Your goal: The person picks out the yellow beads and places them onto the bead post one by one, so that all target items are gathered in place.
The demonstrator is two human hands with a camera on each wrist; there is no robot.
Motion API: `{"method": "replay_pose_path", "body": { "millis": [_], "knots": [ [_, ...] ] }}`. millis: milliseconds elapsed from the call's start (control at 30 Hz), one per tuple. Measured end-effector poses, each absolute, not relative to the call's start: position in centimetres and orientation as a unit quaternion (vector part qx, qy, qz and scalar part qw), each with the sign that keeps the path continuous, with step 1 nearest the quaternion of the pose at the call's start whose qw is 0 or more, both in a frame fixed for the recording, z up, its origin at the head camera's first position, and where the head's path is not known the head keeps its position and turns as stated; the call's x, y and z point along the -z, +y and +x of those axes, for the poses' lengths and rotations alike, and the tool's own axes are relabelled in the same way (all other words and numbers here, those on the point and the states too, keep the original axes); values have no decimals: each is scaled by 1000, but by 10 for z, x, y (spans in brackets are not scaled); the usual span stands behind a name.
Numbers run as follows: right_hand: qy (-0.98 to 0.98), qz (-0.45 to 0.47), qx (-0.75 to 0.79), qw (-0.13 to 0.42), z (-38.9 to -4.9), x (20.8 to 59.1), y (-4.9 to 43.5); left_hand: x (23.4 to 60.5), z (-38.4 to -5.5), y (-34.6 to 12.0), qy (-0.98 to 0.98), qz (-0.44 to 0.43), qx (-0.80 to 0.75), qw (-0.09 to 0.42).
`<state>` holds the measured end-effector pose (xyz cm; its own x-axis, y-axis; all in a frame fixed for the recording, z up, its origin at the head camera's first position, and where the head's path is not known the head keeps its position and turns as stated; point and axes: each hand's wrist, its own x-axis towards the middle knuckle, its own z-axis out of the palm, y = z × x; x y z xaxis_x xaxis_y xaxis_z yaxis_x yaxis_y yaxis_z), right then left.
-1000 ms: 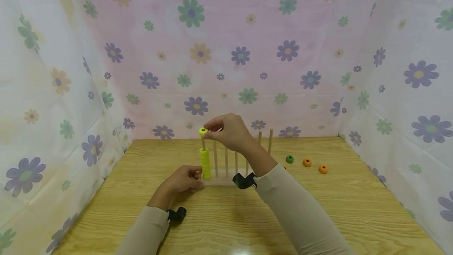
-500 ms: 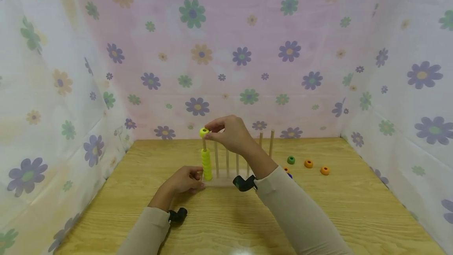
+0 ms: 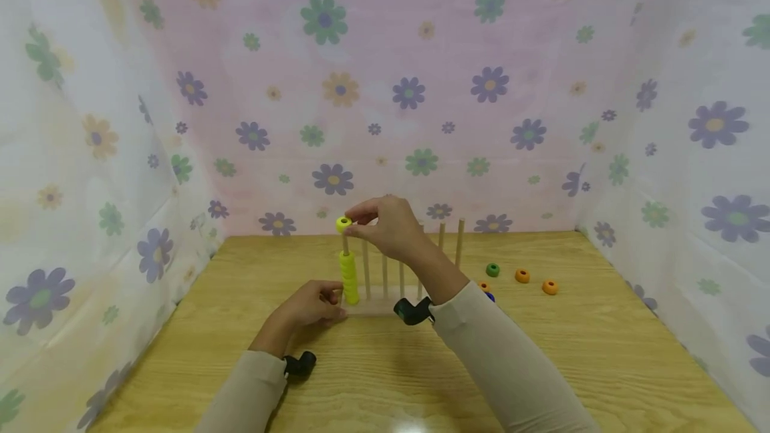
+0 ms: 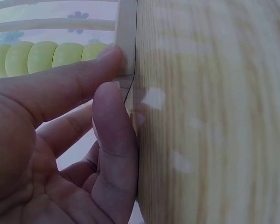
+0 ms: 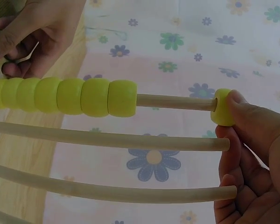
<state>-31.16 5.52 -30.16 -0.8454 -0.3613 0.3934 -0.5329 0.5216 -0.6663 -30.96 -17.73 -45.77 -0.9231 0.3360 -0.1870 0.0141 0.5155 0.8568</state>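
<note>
A wooden peg abacus (image 3: pixel 375 309) stands upright on the table, with a row of pegs on a pale base. Several yellow beads (image 3: pixel 349 278) are stacked on its leftmost peg, also seen in the right wrist view. My right hand (image 3: pixel 391 229) pinches one more yellow bead (image 5: pixel 222 107) between thumb and fingers at the top of that peg. The peg's tip enters the bead's hole, and bare peg shows between this bead and the stack. My left hand (image 3: pixel 309 303) holds the left end of the base, its fingers and thumb at the corner (image 4: pixel 125 60).
Loose beads lie on the table to the right: a green bead (image 3: pixel 492 270), orange beads (image 3: pixel 522 276) and a blue bead (image 3: pixel 490 297) partly hidden by the right sleeve. The other visible pegs (image 3: pixel 460 242) are bare. Flowered cloth walls (image 3: pixel 385 152) enclose the table.
Both hands stay nearly in place, with the yellow bead still at the peg's top. The view shifts slightly with the head.
</note>
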Motion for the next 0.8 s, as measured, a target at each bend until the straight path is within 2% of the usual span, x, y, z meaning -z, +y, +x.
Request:
{"method": "replay_pose_path", "body": {
  "millis": [800],
  "knots": [
    [-871, 250, -409, 108, -311, 302, 53, 458, -309, -179, 848, 106, -491, 170]
  ]
}}
